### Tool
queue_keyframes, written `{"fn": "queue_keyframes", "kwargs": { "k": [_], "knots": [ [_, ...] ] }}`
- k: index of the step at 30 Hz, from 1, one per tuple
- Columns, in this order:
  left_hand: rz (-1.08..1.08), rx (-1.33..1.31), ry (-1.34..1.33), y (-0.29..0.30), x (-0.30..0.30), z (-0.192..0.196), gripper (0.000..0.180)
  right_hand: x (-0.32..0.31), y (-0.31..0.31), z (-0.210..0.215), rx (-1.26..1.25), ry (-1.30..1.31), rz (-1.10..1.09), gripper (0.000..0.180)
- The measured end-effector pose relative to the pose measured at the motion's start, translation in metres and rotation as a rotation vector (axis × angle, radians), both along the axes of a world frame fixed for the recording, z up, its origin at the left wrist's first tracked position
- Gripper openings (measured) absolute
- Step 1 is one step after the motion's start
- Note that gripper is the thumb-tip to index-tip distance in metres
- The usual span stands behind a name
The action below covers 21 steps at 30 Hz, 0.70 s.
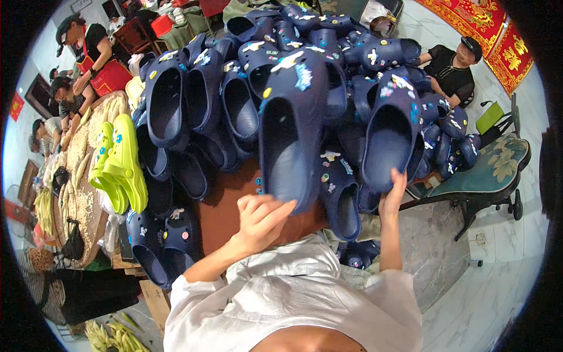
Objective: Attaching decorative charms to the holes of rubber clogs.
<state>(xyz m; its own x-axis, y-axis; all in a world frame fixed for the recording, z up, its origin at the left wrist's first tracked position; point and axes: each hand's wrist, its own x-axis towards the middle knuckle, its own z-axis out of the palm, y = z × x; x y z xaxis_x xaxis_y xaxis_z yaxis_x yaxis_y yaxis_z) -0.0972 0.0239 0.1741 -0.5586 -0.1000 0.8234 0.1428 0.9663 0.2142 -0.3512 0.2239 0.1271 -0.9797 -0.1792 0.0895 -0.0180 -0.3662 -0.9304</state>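
Pretty bright, fairly even room light, can't really tell where it's coming from. White shirt (293, 287) comes out palest, insides of the navy clogs (291, 138) go shadowy. Left fingers (253, 206) are a bit motion-blurred. Heavy fisheye bending toward the edges, black rim with bluish fringing, and the people (75, 105) at far left look soft.

Open gap over brown tabletop (226, 205), just beside left hand (261, 220). Piled navy clogs (240, 105) block far side and left.

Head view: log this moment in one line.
left hand: holds navy clog by heel | right hand: holds second clog by heel | ahead: clog pile | left side: lime clogs
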Motion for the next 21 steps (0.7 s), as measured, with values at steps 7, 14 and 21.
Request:
{"fn": "queue_keyframes", "kwargs": {
  "k": [7,14,21],
  "knots": [
    [0.06,0.165,-0.173,0.012,0.108,-0.037,0.047,-0.09,-0.064,0.027,0.073,-0.14,0.12,0.042],
    [0.085,0.277,-0.344,0.042,0.163,-0.084,0.049,-0.144,-0.105,0.035,-0.01,-0.301,0.336,0.039],
    [0.107,0.392,-0.457,0.062,0.179,-0.103,0.05,-0.124,-0.106,0.03,-0.233,-0.395,0.257,0.053]
  ]
}}
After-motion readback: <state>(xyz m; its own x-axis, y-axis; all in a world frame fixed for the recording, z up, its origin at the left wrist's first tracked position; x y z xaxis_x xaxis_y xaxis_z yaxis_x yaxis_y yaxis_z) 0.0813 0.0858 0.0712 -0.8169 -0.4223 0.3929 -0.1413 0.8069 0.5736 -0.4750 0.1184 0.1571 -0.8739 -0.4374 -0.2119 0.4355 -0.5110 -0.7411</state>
